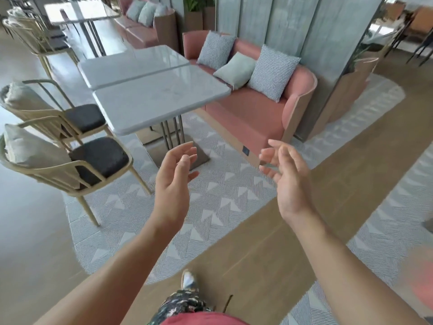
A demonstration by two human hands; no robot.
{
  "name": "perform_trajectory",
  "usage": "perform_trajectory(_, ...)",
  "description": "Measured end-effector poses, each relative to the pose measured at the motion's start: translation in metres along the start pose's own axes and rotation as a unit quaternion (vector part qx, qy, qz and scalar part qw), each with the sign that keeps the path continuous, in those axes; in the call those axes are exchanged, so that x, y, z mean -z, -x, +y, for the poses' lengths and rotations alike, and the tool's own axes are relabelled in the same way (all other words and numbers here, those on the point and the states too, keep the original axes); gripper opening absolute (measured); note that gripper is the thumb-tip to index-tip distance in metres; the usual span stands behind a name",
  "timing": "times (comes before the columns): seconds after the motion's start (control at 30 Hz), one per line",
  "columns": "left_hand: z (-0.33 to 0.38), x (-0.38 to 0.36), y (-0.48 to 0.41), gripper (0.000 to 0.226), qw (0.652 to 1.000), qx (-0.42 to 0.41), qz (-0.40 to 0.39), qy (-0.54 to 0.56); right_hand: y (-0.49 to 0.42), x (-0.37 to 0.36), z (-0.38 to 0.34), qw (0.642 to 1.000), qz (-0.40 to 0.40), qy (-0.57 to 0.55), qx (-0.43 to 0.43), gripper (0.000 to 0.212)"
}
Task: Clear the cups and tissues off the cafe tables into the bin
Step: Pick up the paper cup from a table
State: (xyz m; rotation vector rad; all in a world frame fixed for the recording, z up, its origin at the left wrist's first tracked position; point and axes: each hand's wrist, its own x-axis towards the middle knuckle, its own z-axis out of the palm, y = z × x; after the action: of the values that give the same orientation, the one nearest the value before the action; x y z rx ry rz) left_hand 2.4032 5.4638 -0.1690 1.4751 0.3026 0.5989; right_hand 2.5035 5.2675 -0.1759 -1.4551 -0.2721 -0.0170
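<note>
My left hand (174,181) and my right hand (287,178) are raised in front of me over the floor, palms facing each other, fingers apart, nothing in either. Ahead and to the left stands a pair of pale marble cafe tables (161,97) pushed together; I see no cup or tissue on their tops. A further table (79,10) stands at the back left, blurred. No bin is in view.
Two tan metal chairs with dark seats (98,158) and grey cushions stand left of the tables. A pink sofa (253,109) with three cushions runs behind them on the right. A patterned grey rug (210,202) and wooden floor lie underfoot; a mirrored pillar (351,66) rises at right.
</note>
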Motion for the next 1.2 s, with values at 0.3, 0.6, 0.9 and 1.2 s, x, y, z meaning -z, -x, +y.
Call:
perform_trajectory(0.3,-0.058,-0.049,-0.191,0.034,0.999,0.009,-0.022,0.023,-0.176,-0.035,0.058,1.0,0.027,0.012,-0.003,0.045)
perform_trajectory(0.6,-0.07,-0.093,-0.379,0.03,0.996,0.008,-0.079,0.026,-0.355,-0.069,0.073,0.997,0.065,0.034,0.024,0.046)
perform_trajectory(0.9,-0.116,-0.165,-0.52,0.031,0.996,0.027,-0.081,0.009,-0.503,-0.058,0.128,0.997,0.077,0.024,-0.009,0.049)
perform_trajectory(1.2,-0.159,-0.279,-0.668,0.031,0.999,0.043,-0.032,0.002,-0.707,-0.017,0.174,0.999,0.027,0.002,-0.037,0.038)
